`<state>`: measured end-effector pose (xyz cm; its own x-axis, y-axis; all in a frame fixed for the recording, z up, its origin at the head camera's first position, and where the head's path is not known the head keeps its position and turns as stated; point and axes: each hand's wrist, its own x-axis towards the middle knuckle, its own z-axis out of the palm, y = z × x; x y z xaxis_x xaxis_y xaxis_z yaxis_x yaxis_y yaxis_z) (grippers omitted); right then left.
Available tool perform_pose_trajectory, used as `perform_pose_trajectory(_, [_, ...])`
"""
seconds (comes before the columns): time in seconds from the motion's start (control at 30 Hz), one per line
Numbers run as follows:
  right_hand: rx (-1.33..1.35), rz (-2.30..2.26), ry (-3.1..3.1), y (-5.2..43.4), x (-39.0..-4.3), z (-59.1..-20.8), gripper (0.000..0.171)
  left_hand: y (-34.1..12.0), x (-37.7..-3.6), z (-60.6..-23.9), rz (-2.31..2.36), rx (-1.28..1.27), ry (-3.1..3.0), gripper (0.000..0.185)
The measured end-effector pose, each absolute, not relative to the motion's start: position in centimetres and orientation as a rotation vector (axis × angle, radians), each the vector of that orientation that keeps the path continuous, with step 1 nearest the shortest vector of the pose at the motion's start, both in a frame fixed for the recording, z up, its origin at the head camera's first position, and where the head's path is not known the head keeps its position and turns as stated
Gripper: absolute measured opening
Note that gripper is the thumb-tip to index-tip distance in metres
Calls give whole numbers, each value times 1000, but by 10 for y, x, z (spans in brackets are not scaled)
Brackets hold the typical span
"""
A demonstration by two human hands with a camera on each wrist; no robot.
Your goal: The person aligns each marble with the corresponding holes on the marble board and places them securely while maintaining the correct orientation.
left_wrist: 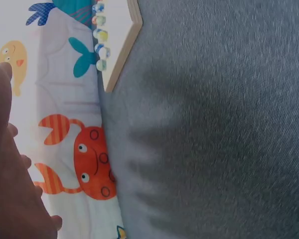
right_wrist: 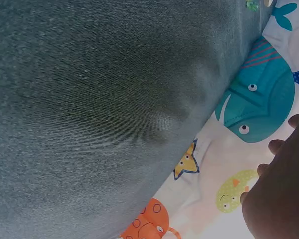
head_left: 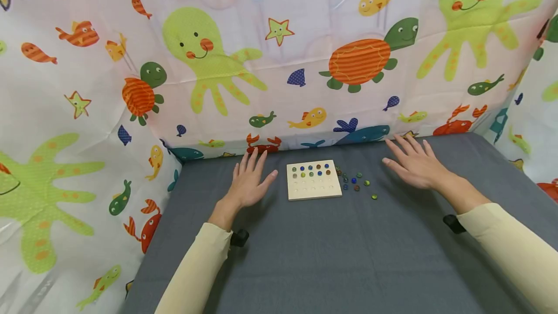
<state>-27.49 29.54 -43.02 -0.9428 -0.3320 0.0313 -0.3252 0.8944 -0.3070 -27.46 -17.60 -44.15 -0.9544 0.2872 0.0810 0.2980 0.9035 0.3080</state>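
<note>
The left hand [head_left: 249, 181] lies flat, palm down, on the gray cloth [head_left: 331, 251], its fingers straight and slightly spread, holding nothing; its thumb points toward the wooden board [head_left: 314, 189], which sits just beside it to the right without touching. The right hand [head_left: 411, 163] is also flat and palm down with fingers straight and fanned, holding nothing, and it rests on the cloth on the far side of the board. Between the board and the right hand lie loose marbles [head_left: 356, 181], scattered on the cloth just beside the board's right edge, green, blue and brown ones among them. The board is a pale square with rows of small dimples; marbles fill its two back rows, while the front rows show bare dimples. Both forearms wear cream sleeves [head_left: 198, 275], and a dark strap shows at each wrist. Around the cloth on the back and both sides hangs a white curtain [head_left: 270, 62] printed with octopuses, turtles, fish, crabs and starfish. In the left wrist view a corner of the board shows with marbles along its edge.
</note>
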Motion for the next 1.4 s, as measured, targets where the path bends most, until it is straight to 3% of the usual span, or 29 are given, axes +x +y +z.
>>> perform_pose_trajectory(0.7, [-539,-699,2980,296,-266,-438,78,-165,-269,-450,-852,-528,-2884,69])
perform_pose_trajectory(1.4, [-411,-999,2859,274,-254,-449,62,-144,-276,-466,-993,-630,-3018,71])
